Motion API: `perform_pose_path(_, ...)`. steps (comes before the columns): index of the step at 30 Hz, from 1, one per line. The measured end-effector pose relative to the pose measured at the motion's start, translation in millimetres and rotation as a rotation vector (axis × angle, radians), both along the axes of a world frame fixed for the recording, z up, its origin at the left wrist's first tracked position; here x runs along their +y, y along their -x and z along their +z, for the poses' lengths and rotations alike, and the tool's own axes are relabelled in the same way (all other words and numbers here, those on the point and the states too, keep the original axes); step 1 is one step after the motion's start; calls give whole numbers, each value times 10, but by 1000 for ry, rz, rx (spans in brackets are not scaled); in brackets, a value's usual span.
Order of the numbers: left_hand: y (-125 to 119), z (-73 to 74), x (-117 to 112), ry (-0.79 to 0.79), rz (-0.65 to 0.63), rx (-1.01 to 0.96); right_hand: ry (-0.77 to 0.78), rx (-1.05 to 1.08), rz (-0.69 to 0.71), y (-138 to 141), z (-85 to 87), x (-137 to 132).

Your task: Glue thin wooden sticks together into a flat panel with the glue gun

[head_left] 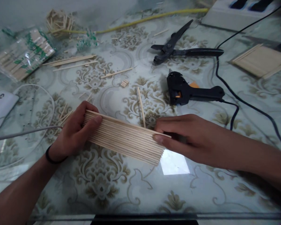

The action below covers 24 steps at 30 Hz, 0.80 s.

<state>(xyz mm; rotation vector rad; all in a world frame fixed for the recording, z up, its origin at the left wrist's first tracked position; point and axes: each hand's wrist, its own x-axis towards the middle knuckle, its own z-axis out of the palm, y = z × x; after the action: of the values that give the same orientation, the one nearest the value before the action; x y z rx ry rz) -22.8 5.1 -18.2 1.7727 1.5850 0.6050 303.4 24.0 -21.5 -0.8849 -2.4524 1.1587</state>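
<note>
A flat panel of thin wooden sticks [126, 139], laid side by side, is held slightly tilted above the patterned tabletop. My left hand [81, 131] is closed on its left end, thumb on top and fingers behind. At the far right corner my right hand [178, 134] pinches the panel's upper edge, where one stick juts out past the others. Just behind the panel, a single loose stick [141, 106] lies on the table. A black hot glue gun [187, 89] rests beyond my right hand, nozzle pointing away. The fingertips under the panel are hidden.
Black cutting pliers [173, 47] lie open behind the glue gun. A plastic pack of sticks [25, 54], loose sticks [72, 61] and a white device [2, 106] with cables sit left. Black cable [248, 97] curves along the right, near a wooden panel [262, 61]. A yellow cord [140, 21] crosses the back.
</note>
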Motion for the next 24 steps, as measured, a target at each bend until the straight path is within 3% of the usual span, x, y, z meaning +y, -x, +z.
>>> perform_pose_path(24,-23,11,4,-17,-7,-26,-1,-8,0,14,8,8)
